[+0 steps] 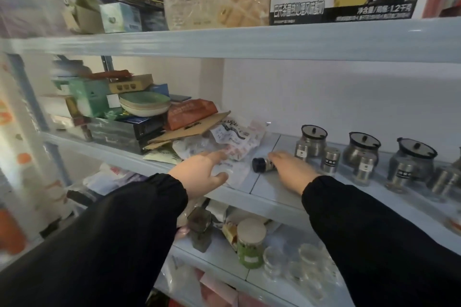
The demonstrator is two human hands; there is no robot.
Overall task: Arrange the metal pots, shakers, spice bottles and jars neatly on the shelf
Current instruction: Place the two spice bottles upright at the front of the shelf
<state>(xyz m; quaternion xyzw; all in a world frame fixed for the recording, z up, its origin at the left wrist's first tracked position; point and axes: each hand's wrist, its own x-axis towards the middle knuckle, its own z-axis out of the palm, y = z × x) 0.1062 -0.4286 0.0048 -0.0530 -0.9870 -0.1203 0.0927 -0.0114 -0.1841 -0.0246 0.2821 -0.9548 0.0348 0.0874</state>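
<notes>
R hand (290, 169) lies over a small spice bottle w/ black cap (262, 164), tipped on its side on the pale middle shelf (269, 185); fingers cover it, can't tell if gripped. L hand (199, 173) open, fingers spread, empty, over clear plastic packets (232, 142). Three lidded metal pots (311, 141) w/ steel shakers (330, 159) in front stand upright to the right.

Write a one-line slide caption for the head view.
Right hand reaches a tipped spice bottle beside upright pots and shakers.
</notes>
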